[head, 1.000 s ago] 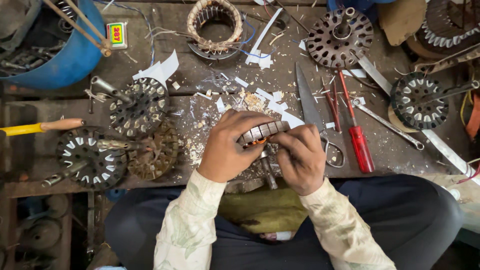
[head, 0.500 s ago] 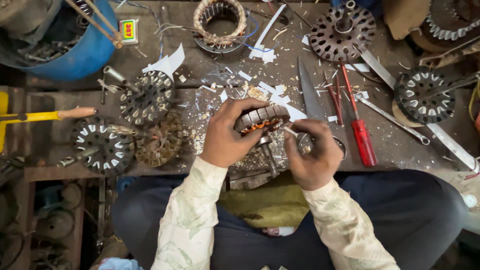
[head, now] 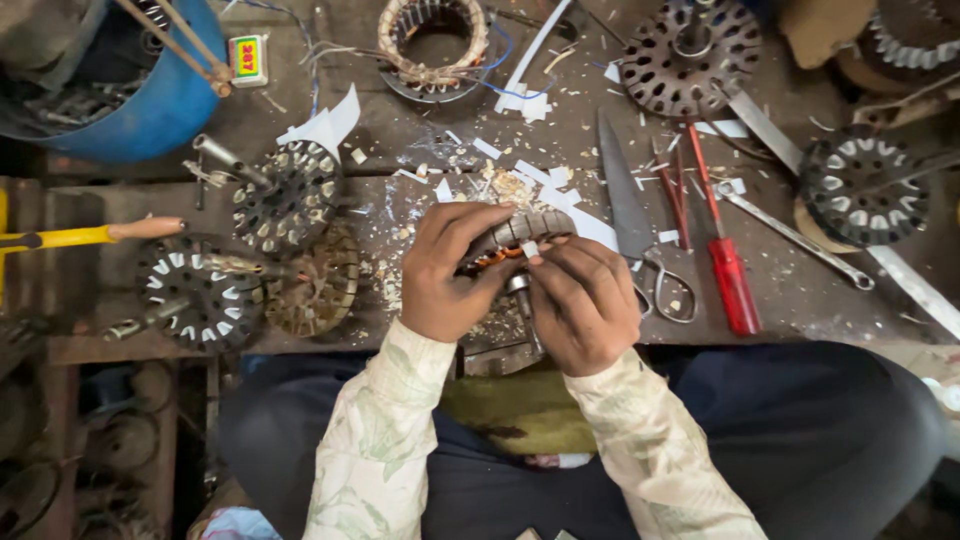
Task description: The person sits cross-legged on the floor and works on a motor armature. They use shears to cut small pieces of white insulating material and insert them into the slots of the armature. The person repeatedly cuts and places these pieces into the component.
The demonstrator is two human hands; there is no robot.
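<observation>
My left hand (head: 447, 270) grips a round motor stator (head: 520, 235) with copper windings, holding it tilted above the wooden bench. My right hand (head: 583, 300) rests against the stator's near rim, fingertips pinching a small white paper strip (head: 530, 249) at one of its slots. Both sleeves are pale with a leaf print. The lower part of the stator is hidden behind my fingers.
Large scissors (head: 633, 230) and a red-handled screwdriver (head: 722, 250) lie right of my hands, with a spanner (head: 795, 236) beyond. Several slotted rotors (head: 290, 195) sit at left. A wound stator (head: 432, 40) lies at top, a blue drum (head: 150, 100) top left. Paper scraps litter the bench.
My right hand has moved up from below the stator onto its rim, now pinching the white strip at a slot. The left hand keeps its grip.
</observation>
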